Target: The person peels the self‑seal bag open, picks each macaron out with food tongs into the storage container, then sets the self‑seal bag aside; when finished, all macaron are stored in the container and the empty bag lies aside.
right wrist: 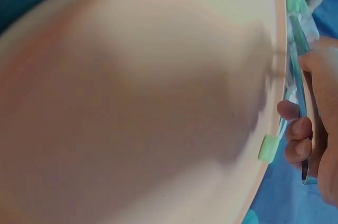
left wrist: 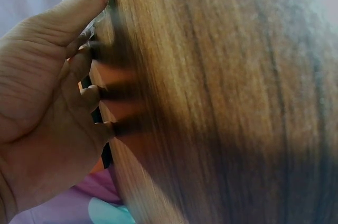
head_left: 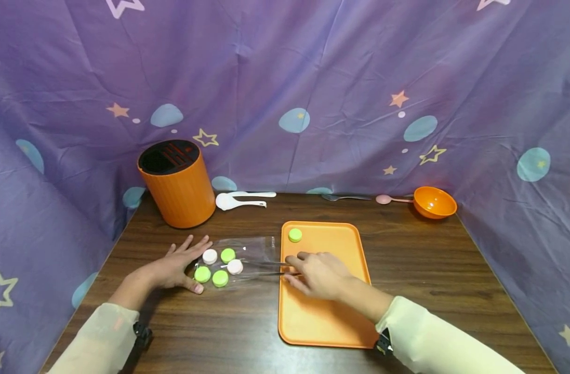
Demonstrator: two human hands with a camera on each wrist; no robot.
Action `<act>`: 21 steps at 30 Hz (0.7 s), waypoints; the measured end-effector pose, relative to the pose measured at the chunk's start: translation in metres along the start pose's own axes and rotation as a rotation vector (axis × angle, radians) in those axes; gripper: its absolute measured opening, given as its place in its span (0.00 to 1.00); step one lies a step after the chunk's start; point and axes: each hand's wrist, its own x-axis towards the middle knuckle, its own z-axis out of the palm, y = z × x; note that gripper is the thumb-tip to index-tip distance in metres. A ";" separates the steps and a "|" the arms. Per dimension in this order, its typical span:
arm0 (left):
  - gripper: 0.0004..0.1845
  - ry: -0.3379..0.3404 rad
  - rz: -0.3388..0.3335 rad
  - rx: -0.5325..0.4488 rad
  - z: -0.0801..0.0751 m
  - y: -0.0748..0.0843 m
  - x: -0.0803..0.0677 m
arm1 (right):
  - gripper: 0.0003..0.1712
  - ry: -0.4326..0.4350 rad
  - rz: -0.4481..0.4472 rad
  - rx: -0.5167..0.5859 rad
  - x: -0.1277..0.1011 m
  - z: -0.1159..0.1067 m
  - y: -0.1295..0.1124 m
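Right hand (head_left: 319, 274) over orange tray (head_left: 327, 317), fingers gripping metal tweezers (head_left: 266, 267), left hand (head_left: 177, 266) flat with fingers spread on tabletop (head_left: 429, 291), touching clear bag (head_left: 247, 249) of green and white caps (head_left: 219, 266)

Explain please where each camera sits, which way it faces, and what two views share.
Head: high, looking down at the table; both hands and sleeves show.
Left wrist: close beside the left hand, facing blurred wood.
Right wrist: low over the tray, facing the right hand on tongs.
Head and right wrist views share the tray and tongs.
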 end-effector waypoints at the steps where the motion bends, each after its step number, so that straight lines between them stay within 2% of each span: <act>1: 0.67 0.002 0.001 0.000 0.000 0.000 0.000 | 0.17 -0.001 0.000 -0.001 0.000 0.001 0.000; 9: 0.66 0.008 0.014 0.000 0.001 -0.001 0.001 | 0.15 0.019 -0.014 -0.022 0.001 0.006 0.001; 14: 0.66 0.002 0.017 0.001 0.001 0.000 0.001 | 0.16 0.035 -0.035 -0.048 -0.002 0.004 0.003; 21: 0.67 0.009 0.026 0.002 0.001 -0.001 0.000 | 0.15 0.021 -0.016 -0.032 -0.010 -0.003 0.009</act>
